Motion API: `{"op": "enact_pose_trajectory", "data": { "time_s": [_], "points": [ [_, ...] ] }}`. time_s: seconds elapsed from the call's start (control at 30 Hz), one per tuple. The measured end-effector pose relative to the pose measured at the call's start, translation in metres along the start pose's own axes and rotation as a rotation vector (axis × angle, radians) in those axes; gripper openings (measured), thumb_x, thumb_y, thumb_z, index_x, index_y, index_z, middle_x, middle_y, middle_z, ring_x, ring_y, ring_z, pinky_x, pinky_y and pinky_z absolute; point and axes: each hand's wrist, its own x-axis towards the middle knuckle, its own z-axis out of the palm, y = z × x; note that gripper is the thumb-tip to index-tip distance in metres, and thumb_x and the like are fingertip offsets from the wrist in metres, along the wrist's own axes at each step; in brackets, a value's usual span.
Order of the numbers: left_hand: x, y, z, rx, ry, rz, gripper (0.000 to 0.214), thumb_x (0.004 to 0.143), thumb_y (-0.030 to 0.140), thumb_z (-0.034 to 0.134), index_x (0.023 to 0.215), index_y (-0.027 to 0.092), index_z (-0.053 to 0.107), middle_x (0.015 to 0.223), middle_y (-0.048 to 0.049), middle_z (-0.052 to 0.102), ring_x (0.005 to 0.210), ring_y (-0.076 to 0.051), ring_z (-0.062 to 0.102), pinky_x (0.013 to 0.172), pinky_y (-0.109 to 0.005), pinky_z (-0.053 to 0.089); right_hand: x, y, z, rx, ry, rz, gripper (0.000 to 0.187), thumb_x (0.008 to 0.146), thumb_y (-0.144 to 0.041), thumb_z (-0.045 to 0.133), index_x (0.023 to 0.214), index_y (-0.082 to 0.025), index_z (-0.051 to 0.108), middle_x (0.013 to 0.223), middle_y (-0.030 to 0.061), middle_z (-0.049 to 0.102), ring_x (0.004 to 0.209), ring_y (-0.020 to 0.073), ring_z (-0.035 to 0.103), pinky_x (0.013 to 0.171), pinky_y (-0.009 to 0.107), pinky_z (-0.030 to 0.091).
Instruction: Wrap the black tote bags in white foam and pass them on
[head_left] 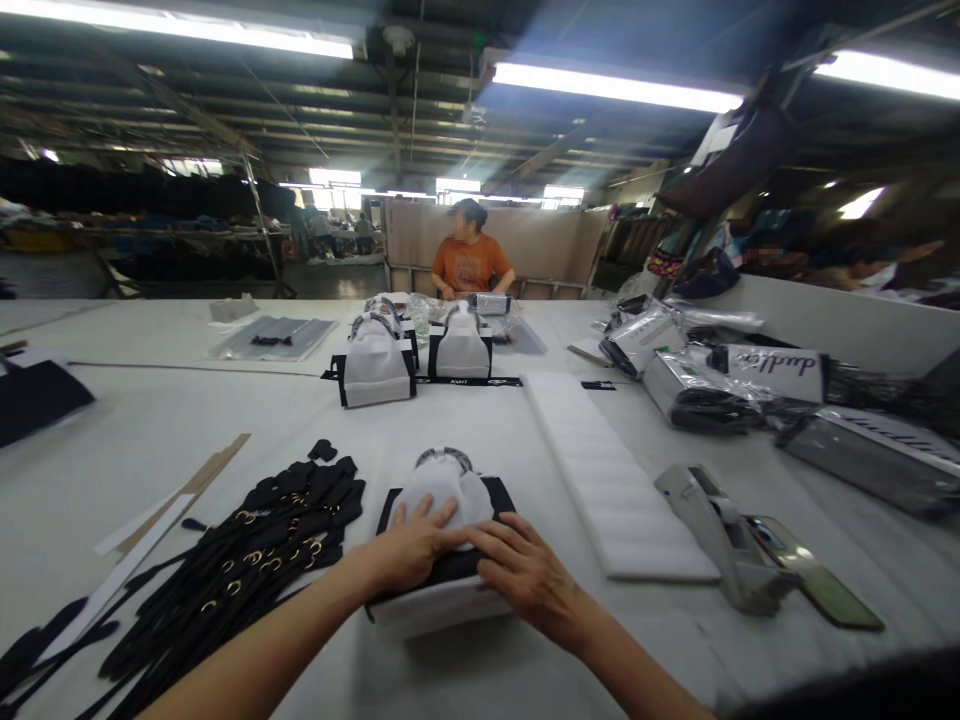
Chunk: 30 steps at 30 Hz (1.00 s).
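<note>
In front of me on the white table lies a black bag with white wrapping on top and a white lower side. A curved grey band, perhaps its handle, shows at the far end. My left hand rests on the bag with fingers spread over the white wrapping. Beside it my right hand lies on the black surface, its fingers stretched out and nearly meeting the left ones. The part of the bag under both palms is hidden.
Black straps with gold rings are heaped at left. To the right lie a white foam sheet, a grey tape dispenser, a phone and plastic-wrapped packages. Similar wrapped bags stand further back. A person in orange is across the table.
</note>
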Motion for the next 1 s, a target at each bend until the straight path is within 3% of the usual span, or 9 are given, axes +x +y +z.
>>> {"op": "enact_pose_trajectory", "data": {
  "time_s": [0.07,0.17,0.27,0.37,0.47,0.57,0.63,0.8,1.0],
  "points": [
    [-0.002,0.003,0.006,0.030,0.037,-0.011,0.065,0.086,0.014,0.039,0.137,0.052,0.027,0.156,-0.0044,0.018,0.138,-0.045,0.017,0.095,-0.080,0.019,0.007,0.004,0.003,-0.018,-0.013,-0.015,0.013,0.095,-0.021,0.048,0.085,-0.019,0.057,0.123,0.0055,0.057,0.121,0.0192,0.046,0.105,0.043,0.034],
    [-0.002,0.007,0.013,0.042,0.058,-0.038,0.061,0.087,0.018,0.041,0.139,0.048,0.028,0.156,-0.0034,0.017,0.138,-0.045,0.016,0.098,-0.079,0.018,0.014,0.010,0.012,-0.026,-0.070,-0.042,0.009,0.094,-0.021,0.050,0.089,-0.019,0.057,0.120,0.0049,0.058,0.125,0.0205,0.043,0.110,0.046,0.029],
    [0.000,0.010,0.015,0.023,0.039,-0.043,0.052,0.090,0.026,0.039,0.138,0.045,0.032,0.157,-0.0029,0.014,0.138,-0.047,0.013,0.099,-0.079,0.015,0.016,0.014,0.022,-0.004,-0.141,-0.026,0.011,0.093,-0.027,0.054,0.087,-0.018,0.056,0.099,0.0048,0.062,0.106,0.0202,0.054,0.104,0.045,0.036],
    [0.000,0.008,0.010,-0.058,0.030,-0.019,0.048,0.092,0.035,0.037,0.138,0.045,0.031,0.157,-0.0018,0.014,0.140,-0.045,0.011,0.100,-0.078,0.012,0.013,0.015,0.032,0.049,-0.162,0.095,0.013,0.091,-0.029,0.056,0.085,-0.017,0.054,0.088,0.0045,0.059,0.082,0.0177,0.055,0.082,0.035,0.047],
    [-0.010,-0.005,-0.003,-0.249,0.062,-0.009,0.048,0.093,0.043,0.033,0.140,0.036,0.033,0.152,-0.0032,0.030,0.140,-0.034,0.023,0.111,-0.064,0.017,0.008,0.013,0.038,0.108,-0.131,0.278,0.010,0.091,-0.022,0.055,0.082,-0.018,0.052,0.087,0.0051,0.057,0.079,0.0183,0.051,0.070,0.031,0.045],
    [-0.027,-0.025,-0.016,-0.388,0.092,-0.062,0.055,0.091,0.055,0.031,0.132,0.024,0.049,0.147,-0.0082,0.040,0.135,-0.027,0.035,0.115,-0.046,0.024,0.003,0.010,0.041,0.162,-0.079,0.384,0.013,0.092,-0.017,0.050,0.080,-0.019,0.048,0.083,0.0044,0.056,0.077,0.0186,0.048,0.068,0.031,0.042],
    [-0.040,-0.036,-0.017,-0.355,0.070,-0.069,0.060,0.085,0.064,0.039,0.129,0.025,0.053,0.149,-0.0089,0.036,0.138,-0.030,0.030,0.116,-0.050,0.022,0.002,0.009,0.043,0.179,-0.039,0.413,0.014,0.094,-0.017,0.046,0.080,-0.019,0.047,0.081,0.0043,0.055,0.076,0.0188,0.048,0.068,0.031,0.040],
    [-0.055,-0.041,0.016,-0.252,0.163,-0.056,0.090,0.058,0.071,0.068,0.134,0.028,0.046,0.151,-0.0093,0.031,0.142,-0.035,0.017,0.115,-0.058,0.016,0.000,0.007,0.049,0.162,0.027,0.455,0.017,0.097,-0.020,0.039,0.081,-0.019,0.046,0.079,0.0046,0.054,0.073,0.0188,0.048,0.066,0.032,0.038],
    [-0.056,-0.028,0.059,-0.304,0.367,-0.113,0.049,0.081,0.056,0.056,0.122,0.030,0.055,0.146,-0.0048,0.041,0.140,-0.027,0.026,0.114,-0.051,0.029,0.001,0.006,0.047,0.171,0.013,0.460,0.019,0.098,-0.021,0.037,0.081,-0.018,0.046,0.080,0.0053,0.054,0.075,0.0190,0.046,0.067,0.032,0.038]
  ]
}}
